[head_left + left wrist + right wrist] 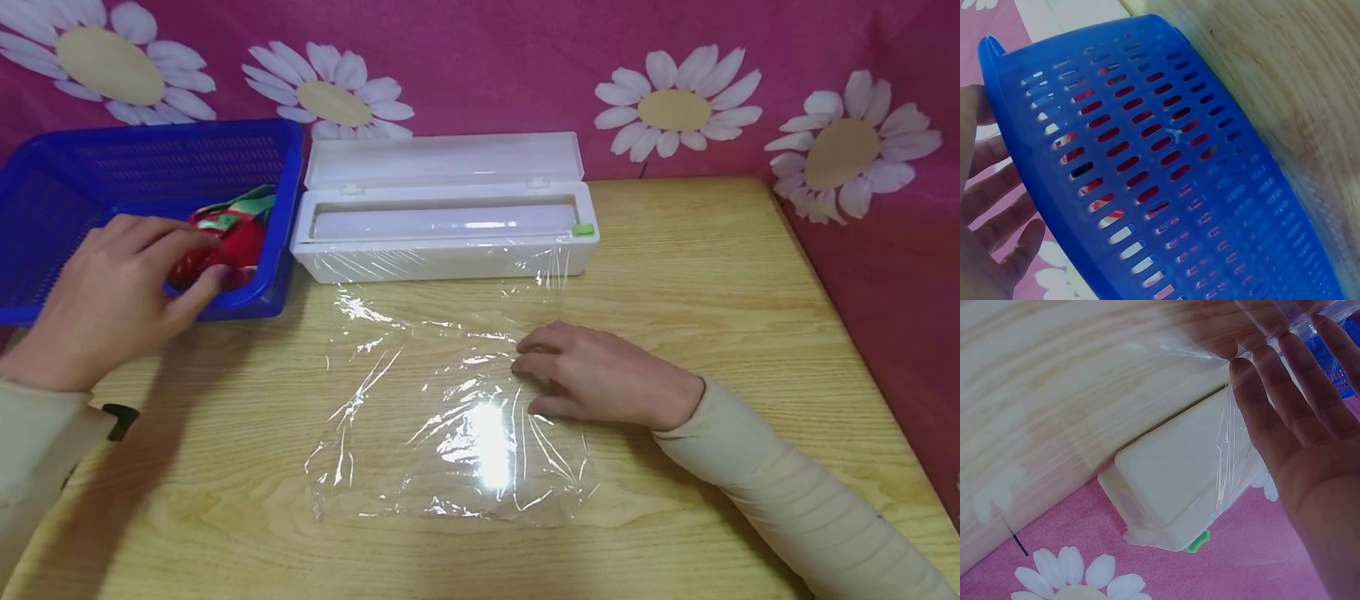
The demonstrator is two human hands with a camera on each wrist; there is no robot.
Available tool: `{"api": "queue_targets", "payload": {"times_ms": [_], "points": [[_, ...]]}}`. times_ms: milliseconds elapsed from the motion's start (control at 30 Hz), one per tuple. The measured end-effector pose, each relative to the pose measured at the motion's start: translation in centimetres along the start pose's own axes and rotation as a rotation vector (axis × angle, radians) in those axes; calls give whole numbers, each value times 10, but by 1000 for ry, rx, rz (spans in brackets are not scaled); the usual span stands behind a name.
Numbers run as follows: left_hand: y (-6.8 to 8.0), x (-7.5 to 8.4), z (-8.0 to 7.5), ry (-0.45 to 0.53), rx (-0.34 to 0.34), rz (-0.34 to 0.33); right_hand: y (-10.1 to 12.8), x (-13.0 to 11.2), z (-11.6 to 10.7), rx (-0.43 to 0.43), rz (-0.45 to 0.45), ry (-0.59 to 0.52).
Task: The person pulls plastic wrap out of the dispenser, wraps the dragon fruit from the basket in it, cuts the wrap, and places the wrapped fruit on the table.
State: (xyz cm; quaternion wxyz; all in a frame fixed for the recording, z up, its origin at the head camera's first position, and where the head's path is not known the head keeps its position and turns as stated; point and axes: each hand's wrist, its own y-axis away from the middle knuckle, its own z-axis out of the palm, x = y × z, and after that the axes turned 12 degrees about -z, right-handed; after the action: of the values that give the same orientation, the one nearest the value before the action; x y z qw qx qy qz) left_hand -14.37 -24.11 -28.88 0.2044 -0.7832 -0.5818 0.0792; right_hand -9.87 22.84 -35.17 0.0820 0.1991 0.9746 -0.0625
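My left hand (197, 258) reaches into a blue slotted basket (150, 167) at the far left. Its fingers lie over a red toy fruit with green leaves (240, 242) and its thumb touches the fruit's front. In the left wrist view the fingers (991, 187) look fairly straight behind the basket wall (1210, 187), with red showing through the slots. My right hand (528, 375) rests flat on the right part of a crinkled sheet of clear cling film (450, 417) spread on the wooden table (712, 275). The right wrist view shows straight fingers (1285, 381) on the film (1235, 456).
A white cling film dispenser box (442, 242) stands open behind the sheet, its lid up and a green slider (583, 229) at its right end. It also appears in the right wrist view as the dispenser (1172, 481). A pink flowered cloth (862, 50) hangs behind and to the right.
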Motion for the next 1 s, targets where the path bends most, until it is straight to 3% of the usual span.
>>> {"api": "queue_targets", "payload": {"times_ms": [233, 500, 800, 1000], "points": [[-7, -3, 0, 2, -29, -60, 0, 0, -1, -7, -1, -2], [-19, -9, 3, -24, -123, -165, 1, 0, -1, -8, -7, -2], [-30, -16, 4, -63, -385, -459, 0, 1, -2, -7, -12, 0], [-36, -19, 8, -44, -470, -502, 1, 0, -2, -19, 0, -11]]}}
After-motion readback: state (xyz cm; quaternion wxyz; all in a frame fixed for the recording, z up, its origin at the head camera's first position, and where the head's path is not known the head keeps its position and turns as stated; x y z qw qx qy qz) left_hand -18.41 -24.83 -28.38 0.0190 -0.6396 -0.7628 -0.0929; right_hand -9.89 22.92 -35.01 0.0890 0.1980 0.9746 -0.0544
